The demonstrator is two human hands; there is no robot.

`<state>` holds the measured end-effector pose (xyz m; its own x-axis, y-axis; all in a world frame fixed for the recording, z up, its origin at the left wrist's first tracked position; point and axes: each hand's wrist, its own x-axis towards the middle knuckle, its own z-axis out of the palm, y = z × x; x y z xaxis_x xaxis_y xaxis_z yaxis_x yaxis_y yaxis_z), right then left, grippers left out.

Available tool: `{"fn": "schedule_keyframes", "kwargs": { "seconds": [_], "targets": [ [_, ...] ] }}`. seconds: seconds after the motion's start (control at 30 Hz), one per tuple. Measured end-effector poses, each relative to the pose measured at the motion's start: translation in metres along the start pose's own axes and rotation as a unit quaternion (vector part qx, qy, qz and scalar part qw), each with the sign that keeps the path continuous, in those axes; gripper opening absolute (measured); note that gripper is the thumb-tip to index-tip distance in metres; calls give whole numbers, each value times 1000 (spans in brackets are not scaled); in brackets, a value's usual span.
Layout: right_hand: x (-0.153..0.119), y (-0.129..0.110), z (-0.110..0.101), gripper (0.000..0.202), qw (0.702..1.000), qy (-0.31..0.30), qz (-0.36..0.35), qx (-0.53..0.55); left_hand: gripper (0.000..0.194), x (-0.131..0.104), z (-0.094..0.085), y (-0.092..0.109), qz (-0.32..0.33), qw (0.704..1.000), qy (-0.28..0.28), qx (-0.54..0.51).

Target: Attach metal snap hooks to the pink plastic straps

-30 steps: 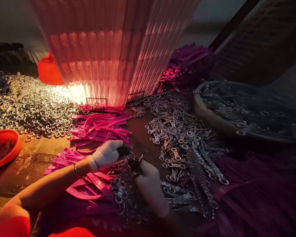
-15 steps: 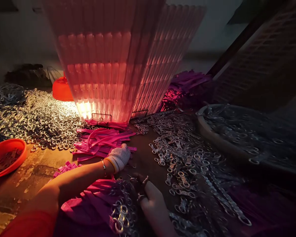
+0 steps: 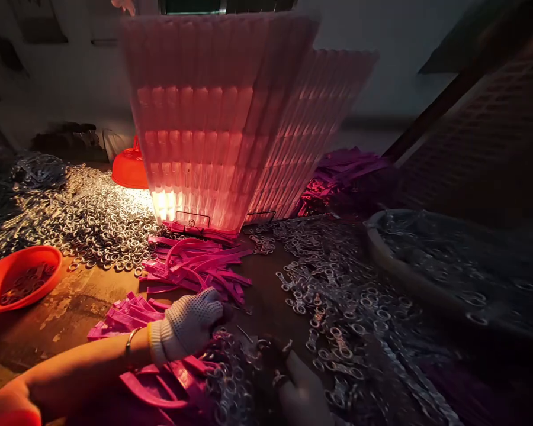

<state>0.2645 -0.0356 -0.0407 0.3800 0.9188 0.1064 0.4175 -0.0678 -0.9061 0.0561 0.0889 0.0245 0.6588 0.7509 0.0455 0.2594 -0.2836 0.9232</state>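
Observation:
My left hand [image 3: 190,322], in a white dotted glove with a yellow cuff, is closed, its fingertips at a dark spot over the table's middle. What it holds is hidden in shadow. Magenta strips [image 3: 195,260] lie just beyond it, and another bundle of strips [image 3: 127,313] is to its left. My right hand [image 3: 293,378] is low in the picture, dark at the fingers, with small metal pieces near them; its grip is too dark to read. Between and below the hands is a heap of metal rings [image 3: 231,378], beside looped magenta strips [image 3: 169,384].
An orange lamp [image 3: 130,168] lights a large pile of rings [image 3: 89,219]. An orange bowl [image 3: 9,302] sits at left. Tall ribbed clear panels [image 3: 204,148] stand at the back. Metal links [image 3: 337,319] spread at right beside a big basin [image 3: 382,242].
My left hand has moved off the far magenta strips, down and left toward my body. My right hand has shifted slightly down and right. The camera view has tilted up.

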Motion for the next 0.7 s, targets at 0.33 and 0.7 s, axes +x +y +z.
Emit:
{"fn": "schedule_keyframes", "kwargs": {
  "seconds": [0.33, 0.7],
  "targets": [
    [7, -13, 6, 33, 998, -43, 7, -55, 23, -137, -38, -8, -118, 988, 100, 7],
    [5, -11, 2, 36, 993, -46, 23, -110, 23, -159, -62, -15, -188, 980, 36, -56]
  ]
}}
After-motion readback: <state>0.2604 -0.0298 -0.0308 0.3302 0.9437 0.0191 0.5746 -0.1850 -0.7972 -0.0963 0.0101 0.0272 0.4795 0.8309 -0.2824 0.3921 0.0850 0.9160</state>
